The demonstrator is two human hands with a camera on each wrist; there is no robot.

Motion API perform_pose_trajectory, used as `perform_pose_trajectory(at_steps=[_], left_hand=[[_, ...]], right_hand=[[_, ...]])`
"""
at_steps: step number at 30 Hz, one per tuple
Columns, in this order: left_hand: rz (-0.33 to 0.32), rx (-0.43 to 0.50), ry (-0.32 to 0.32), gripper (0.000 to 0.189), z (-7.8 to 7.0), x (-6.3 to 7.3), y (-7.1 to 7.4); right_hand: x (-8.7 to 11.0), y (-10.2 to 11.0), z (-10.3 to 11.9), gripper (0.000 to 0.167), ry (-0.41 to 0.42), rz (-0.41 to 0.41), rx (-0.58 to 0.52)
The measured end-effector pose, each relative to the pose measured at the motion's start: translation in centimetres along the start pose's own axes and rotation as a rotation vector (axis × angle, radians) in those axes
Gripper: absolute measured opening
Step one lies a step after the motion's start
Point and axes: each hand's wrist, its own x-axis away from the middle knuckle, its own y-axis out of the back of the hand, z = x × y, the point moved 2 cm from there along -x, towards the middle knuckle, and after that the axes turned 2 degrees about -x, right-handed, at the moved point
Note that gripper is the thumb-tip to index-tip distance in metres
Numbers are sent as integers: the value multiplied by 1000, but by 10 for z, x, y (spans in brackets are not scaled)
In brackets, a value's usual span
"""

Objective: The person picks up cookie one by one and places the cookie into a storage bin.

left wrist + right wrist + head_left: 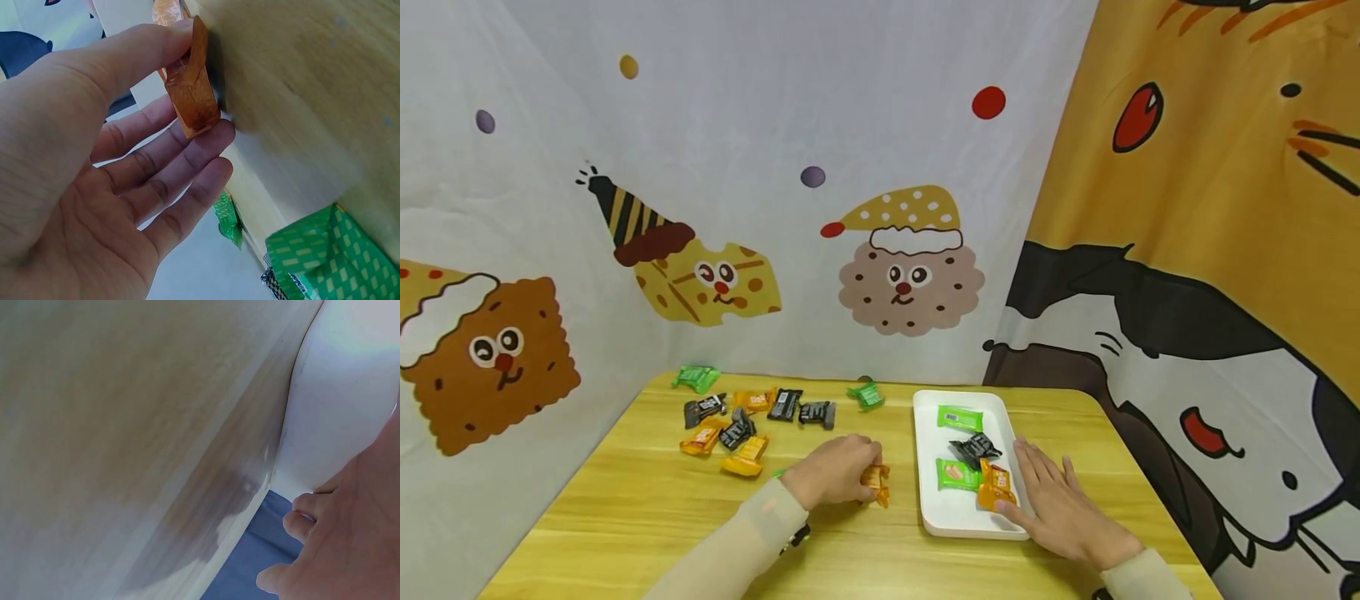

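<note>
My left hand (838,473) pinches an orange-wrapped candy (880,483) just above the table, left of a white tray (931,517). In the left wrist view the candy (194,103) sits between thumb and fingertips. My right hand (1067,512) rests along the tray's right side, fingers extended, thumb over the rim by another orange candy (996,485). That candy lies in the tray with a black candy (976,449), a green candy (960,417) at the back and a second green candy (957,474) nearer the front.
Several orange, black and green candies, among them a black one (785,405), lie scattered at the table's back left. One green candy (867,396) lies apart near the back edge. Another green piece (779,473) is mostly hidden by the left hand. A printed cloth (895,108) hangs behind.
</note>
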Motion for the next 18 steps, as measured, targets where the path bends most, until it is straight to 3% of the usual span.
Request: perform_pose_trajectory(at_steps=[18], left_hand=[[-7,29,2,35,0,0,0]], right_hand=[[-1,1,0,110,1,11,-7]])
